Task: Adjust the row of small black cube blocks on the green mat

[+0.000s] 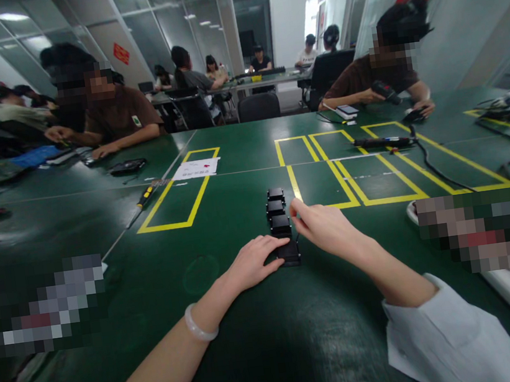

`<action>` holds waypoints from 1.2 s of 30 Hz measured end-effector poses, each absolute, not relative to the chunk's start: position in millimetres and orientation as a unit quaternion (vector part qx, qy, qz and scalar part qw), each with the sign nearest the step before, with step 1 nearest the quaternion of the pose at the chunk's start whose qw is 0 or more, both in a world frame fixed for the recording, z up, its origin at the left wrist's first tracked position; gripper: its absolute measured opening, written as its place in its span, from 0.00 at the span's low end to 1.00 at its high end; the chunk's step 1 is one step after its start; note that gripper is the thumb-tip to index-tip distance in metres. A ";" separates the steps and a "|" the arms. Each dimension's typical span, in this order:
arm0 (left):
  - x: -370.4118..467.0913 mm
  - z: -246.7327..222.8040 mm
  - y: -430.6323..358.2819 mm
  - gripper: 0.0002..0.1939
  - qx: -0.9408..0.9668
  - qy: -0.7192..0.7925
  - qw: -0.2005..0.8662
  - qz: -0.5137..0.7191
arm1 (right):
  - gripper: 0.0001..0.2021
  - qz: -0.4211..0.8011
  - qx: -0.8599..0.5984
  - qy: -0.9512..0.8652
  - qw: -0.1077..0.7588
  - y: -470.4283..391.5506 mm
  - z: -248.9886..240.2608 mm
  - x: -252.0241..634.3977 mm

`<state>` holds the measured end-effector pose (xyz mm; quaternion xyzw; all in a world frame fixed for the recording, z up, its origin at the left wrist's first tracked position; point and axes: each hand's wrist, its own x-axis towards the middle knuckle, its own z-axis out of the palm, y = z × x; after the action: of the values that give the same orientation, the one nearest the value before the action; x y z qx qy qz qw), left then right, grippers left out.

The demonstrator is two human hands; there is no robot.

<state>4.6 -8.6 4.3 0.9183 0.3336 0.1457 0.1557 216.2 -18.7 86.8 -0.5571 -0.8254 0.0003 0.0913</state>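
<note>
Several small black box-like blocks (280, 222) stand in a row running away from me on the green table. My left hand (257, 259) holds the nearest black block (289, 253), with fingers over its far side and the thumb at its near left edge. Just right of the row is my right hand (323, 226), its fingers closed in a pinch. A thin dark line shows below those fingertips, too small to name. Part of the nearest block is hidden under my left fingers.
Yellow tape rectangles (191, 223) mark the green table (331, 337). A yellow-black screwdriver (145, 196) and white paper (198, 168) lie left. A black rod-shaped tool (383, 143) with cable lies right. Pixelated devices flank me. Across sit two people (117, 112), (373, 72) with hands busy.
</note>
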 end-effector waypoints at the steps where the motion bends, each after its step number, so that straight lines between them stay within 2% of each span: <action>1: 4.6 4.6 -8.5 0.22 0.918 0.334 0.156 0.145 | 0.10 0.002 -0.556 -0.826 0.095 -19.0 87.2 216.1; 36: 4.8 7.2 -8.5 0.22 0.920 0.331 0.156 0.142 | 0.10 0.003 -0.558 -0.826 0.081 -19.8 88.9 215.7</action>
<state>4.8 -8.5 7.2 0.9197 0.3308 0.1421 0.1564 215.7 -19.8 88.9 -0.5577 -0.8261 0.0032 0.0809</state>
